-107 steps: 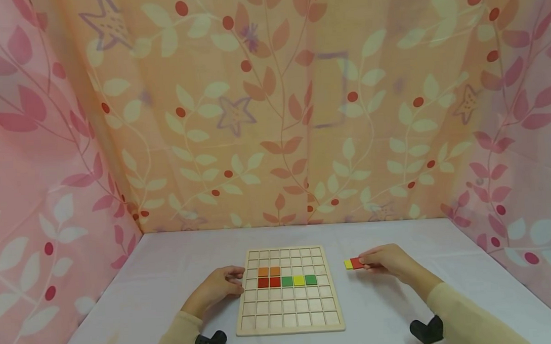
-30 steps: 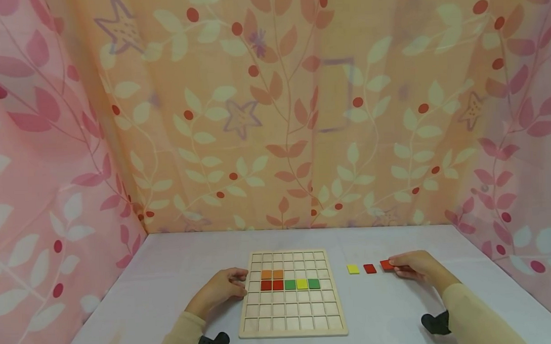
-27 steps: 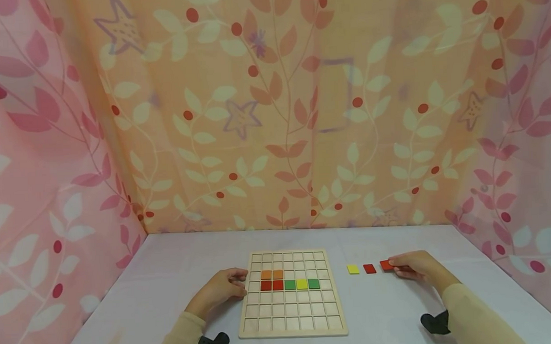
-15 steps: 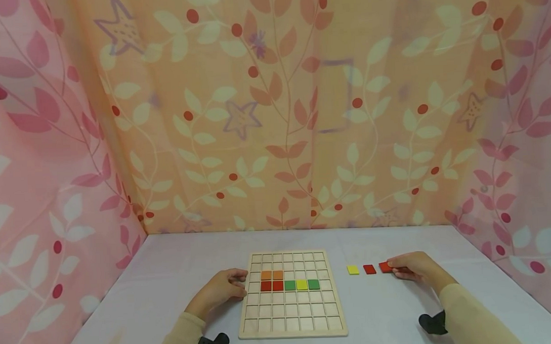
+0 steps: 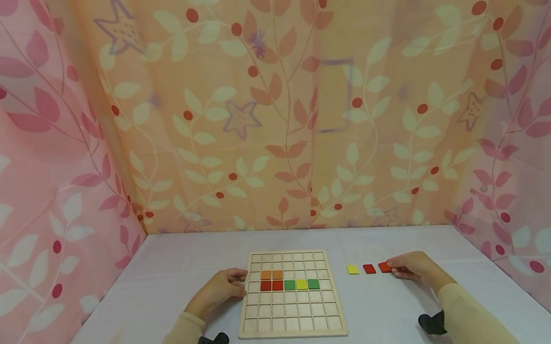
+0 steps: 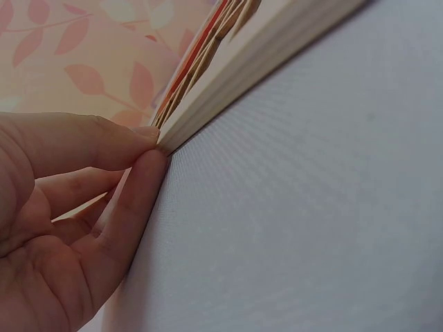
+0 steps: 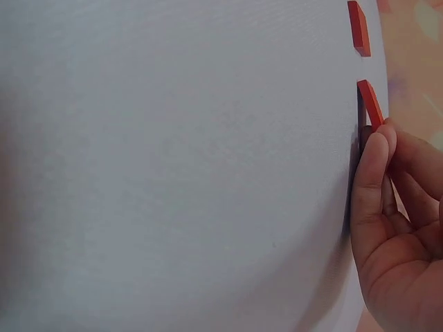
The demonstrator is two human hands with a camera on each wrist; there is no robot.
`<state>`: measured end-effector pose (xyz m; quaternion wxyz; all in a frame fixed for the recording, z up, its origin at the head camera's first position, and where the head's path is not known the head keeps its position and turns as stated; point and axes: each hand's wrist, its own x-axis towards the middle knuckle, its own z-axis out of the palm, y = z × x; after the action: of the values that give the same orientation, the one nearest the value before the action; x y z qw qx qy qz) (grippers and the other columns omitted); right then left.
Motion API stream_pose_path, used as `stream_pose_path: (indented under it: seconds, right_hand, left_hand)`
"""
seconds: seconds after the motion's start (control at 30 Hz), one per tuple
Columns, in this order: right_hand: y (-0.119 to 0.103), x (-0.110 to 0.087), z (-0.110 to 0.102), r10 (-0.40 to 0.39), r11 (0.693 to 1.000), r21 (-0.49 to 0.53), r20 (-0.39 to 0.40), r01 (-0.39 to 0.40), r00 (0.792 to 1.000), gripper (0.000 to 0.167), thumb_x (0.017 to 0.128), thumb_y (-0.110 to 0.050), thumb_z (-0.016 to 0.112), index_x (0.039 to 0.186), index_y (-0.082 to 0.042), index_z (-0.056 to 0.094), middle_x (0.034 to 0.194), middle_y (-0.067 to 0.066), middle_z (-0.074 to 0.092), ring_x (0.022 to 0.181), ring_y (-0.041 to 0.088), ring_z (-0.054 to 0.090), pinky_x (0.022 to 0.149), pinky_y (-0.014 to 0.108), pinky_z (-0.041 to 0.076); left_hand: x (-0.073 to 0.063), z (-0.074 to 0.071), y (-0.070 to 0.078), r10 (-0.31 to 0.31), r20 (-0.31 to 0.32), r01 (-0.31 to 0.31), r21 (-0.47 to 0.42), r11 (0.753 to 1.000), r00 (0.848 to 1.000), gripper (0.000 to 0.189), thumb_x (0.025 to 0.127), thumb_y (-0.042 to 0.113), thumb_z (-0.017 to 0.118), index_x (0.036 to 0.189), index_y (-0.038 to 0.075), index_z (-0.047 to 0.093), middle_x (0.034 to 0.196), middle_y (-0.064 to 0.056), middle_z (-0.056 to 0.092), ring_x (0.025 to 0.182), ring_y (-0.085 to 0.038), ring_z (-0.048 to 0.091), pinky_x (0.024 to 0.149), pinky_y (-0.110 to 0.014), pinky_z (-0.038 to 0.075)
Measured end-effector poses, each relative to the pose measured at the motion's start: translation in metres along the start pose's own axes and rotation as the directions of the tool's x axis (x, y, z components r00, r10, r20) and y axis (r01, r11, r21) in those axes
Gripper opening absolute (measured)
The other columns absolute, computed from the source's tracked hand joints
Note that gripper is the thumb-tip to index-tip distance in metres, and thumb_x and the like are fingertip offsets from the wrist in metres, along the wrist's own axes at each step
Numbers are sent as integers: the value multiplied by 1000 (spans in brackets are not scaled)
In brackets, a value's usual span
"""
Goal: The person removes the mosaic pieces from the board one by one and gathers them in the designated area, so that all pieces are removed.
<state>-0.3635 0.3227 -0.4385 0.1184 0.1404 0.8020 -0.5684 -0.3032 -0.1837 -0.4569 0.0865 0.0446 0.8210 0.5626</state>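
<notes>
With thumb and fingers my right hand (image 5: 415, 267) pinches a red square tile (image 5: 384, 267) at its right side, low over the table. In the right wrist view this red tile (image 7: 370, 100) is tilted, one edge close to the cloth. Left of it lie a red tile (image 5: 369, 269) and a yellow tile (image 5: 353, 269), flat in a row. My left hand (image 5: 222, 289) rests its fingertips against the left edge of a wooden grid board (image 5: 291, 310). The left wrist view shows the fingertips touching the board's side (image 6: 228, 76).
On the board sit two orange tiles (image 5: 271, 275) above two red tiles (image 5: 272, 285). Green, yellow (image 5: 301, 284) and green tiles continue that lower row. White cloth covers the table (image 5: 191, 251); patterned curtains (image 5: 274, 141) stand at the back and sides.
The right hand earlier held red and yellow tiles together near the board. Yellow and red tiles then lay separate on the table. The pinched red tile has since shifted slightly left. Left hand stays.
</notes>
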Motion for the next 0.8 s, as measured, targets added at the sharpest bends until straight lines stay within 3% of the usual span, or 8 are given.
stream_pose_path:
  seconds: [0.8]
  right_hand:
    - [-5, -7, 0, -52, 997, -60, 14, 52, 999, 28, 92, -11, 69, 108, 12, 68, 73, 0, 69, 64, 10, 64, 66, 21, 58]
  left_hand:
    - [0, 0, -1, -2, 1, 2, -3, 1000, 1000, 59, 75, -10, 71, 131, -13, 54, 118, -21, 60, 88, -15, 61, 74, -31, 59]
